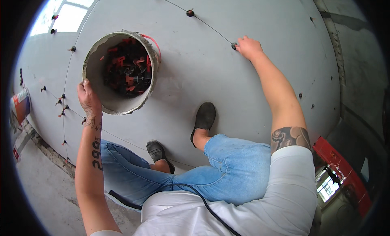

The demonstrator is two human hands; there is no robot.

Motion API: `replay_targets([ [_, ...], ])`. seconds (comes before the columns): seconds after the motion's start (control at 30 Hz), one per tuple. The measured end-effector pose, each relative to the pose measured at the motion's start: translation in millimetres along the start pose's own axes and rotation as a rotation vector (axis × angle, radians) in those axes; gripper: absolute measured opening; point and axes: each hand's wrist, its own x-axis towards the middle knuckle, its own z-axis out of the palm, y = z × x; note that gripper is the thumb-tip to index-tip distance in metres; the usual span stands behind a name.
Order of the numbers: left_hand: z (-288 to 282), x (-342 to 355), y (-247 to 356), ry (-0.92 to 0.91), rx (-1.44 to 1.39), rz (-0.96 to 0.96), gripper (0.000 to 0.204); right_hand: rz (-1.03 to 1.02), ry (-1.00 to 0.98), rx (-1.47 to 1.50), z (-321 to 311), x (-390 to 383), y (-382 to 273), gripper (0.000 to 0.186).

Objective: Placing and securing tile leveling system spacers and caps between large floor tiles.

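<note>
My left hand is closed on the near left rim of a round grey bucket, which is tipped so its mouth faces me. Inside lies a heap of black and red tile leveling clips. My right arm is stretched forward, and its hand pinches a black tile leveling clip standing in a joint between large light grey floor tiles. My fingers partly cover that clip. Farther along the same joint stands another round black clip.
More clips stand in the joints at left, several clustered where joints cross. A bag or pail with orange and blue print is at far left. Rough concrete borders the tiles. A red object stands at right. My shoes rest on the tiles.
</note>
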Motion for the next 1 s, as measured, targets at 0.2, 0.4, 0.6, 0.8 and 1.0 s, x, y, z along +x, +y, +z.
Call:
replay_targets([
  [0.2, 0.0, 1.9, -4.4, -0.031, -0.106, 0.003, 0.037, -0.188, 0.043, -0.155, 19.7, 9.4, 8.9, 0.029],
  [0.4, -0.8, 0.1, 3.4, -0.041, -0.036, -0.066, 0.034, -0.285, 0.089, -0.139, 16.8, 6.9, 14.1, 0.03],
  [0.6, 2.5, 0.7, 2.8, -0.034, -0.019, -0.046, 0.033, -0.212, 0.156, -0.158, 32.3, 6.9, 12.1, 0.031],
  [0.8, -0.2, 2.7, 2.2, -0.011, 0.02, -0.054, 0.032, 0.092, 0.15, 0.053, 28.6, 9.0, -13.0, 0.035],
  [1.0, 1.7, -1.0, 5.1, -0.024, 0.077, -0.03, 0.033, 0.282, 0.03, 0.172, 23.2, 8.2, -12.9, 0.036],
])
